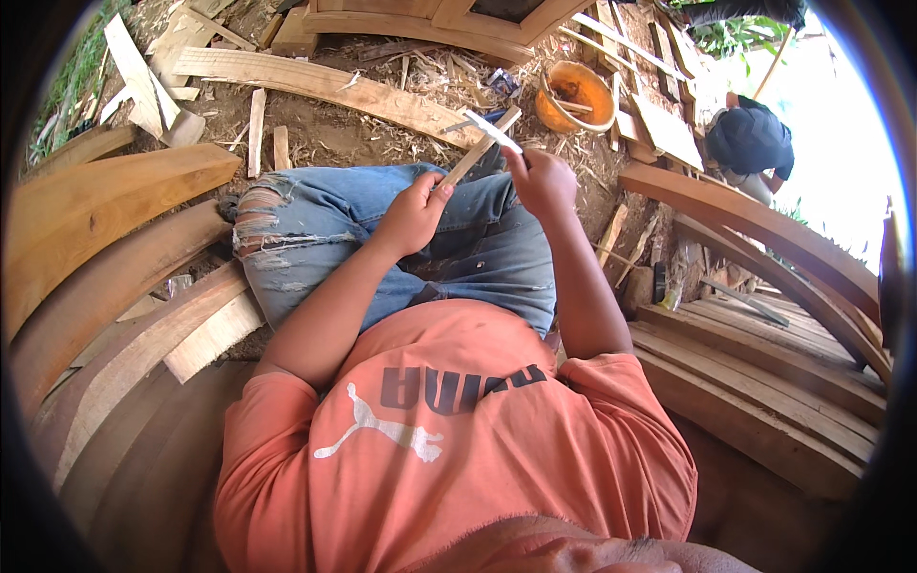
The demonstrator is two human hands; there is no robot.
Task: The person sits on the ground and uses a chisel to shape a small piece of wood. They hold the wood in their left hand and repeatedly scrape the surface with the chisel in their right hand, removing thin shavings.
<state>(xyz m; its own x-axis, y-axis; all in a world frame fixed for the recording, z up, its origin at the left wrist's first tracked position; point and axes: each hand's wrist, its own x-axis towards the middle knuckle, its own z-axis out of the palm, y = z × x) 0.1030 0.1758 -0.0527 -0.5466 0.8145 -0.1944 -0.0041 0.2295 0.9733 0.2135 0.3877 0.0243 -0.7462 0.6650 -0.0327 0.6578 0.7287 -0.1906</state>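
My left hand (414, 216) is closed around the lower end of a short wooden stick (474, 159), which slants up and away to the right above my jeans. In my closed right hand (543, 184) is a narrow, bright white tool (494, 131), pointing up and to the left. It crosses the stick near the stick's far end; whether the two touch I cannot tell. Glare hides whether the tool is a blade or a handle. A thin dark grey piece shows beside its far tip, and I cannot make out whether it belongs to the tool.
Beyond my knees stands an orange bucket (576, 97) with wood scraps inside. A long board (320, 88) lies across shaving-strewn ground. Curved timbers flank me, one on the left (115, 205) and another on the right (745, 220). Another person (750, 141) bends over at the upper right.
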